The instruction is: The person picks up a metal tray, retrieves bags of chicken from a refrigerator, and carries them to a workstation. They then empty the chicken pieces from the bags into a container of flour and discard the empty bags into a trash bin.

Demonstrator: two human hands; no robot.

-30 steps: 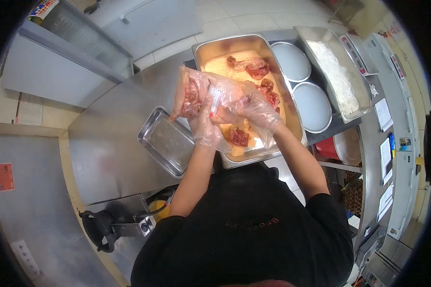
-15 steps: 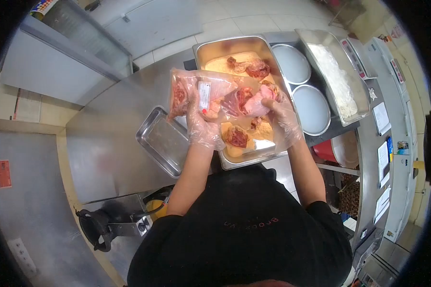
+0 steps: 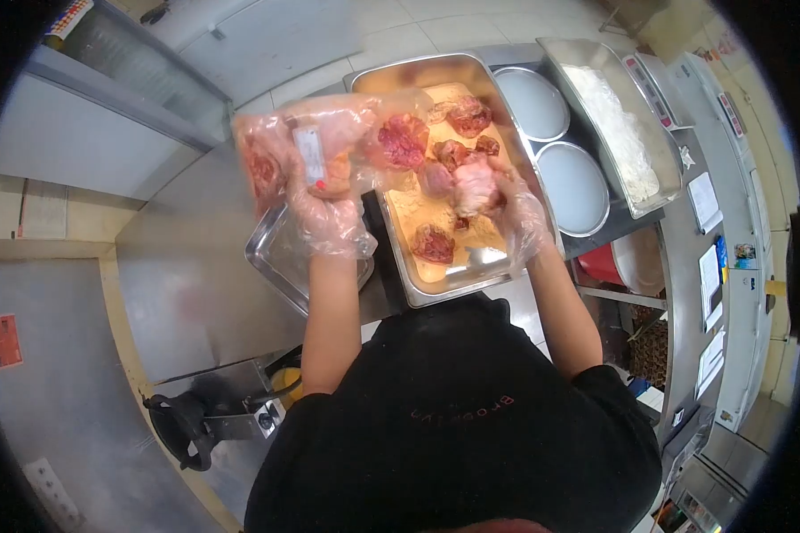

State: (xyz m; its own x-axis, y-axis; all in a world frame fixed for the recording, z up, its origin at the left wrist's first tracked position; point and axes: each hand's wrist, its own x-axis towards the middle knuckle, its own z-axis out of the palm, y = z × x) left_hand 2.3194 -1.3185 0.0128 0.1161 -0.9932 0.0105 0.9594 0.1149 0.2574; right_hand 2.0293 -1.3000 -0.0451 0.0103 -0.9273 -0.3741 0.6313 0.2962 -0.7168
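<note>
My left hand (image 3: pixel 324 222), in a clear plastic glove, grips a clear plastic bag (image 3: pixel 262 160) of raw meat pieces with a white label. The bag's other end reaches over a deep steel pan (image 3: pixel 484 286) holding an orange-coloured batter or marinade (image 3: pixel 404 211). Closed on a pale pink piece of raw chicken (image 3: pixel 476 186) is my gloved right hand (image 3: pixel 526 218), over the right part of the pan. Several dark red meat pieces sit in the orange liquid, one at the near left (image 3: pixel 433 244) and one at the far end (image 3: pixel 468 115).
Partly under my left arm is a small steel tray (image 3: pixel 271 258). Two round whitish containers (image 3: pixel 572 189) stand right of the pan, then a long steel pan of white flour (image 3: pixel 618 133). A scale (image 3: pixel 653 93) is farther right. Below sits a red tub (image 3: pixel 603 271).
My left hand has moved left with the bag, away from the middle of the pan. The chicken piece in my right hand has come out of the bag and shifted slightly left.
</note>
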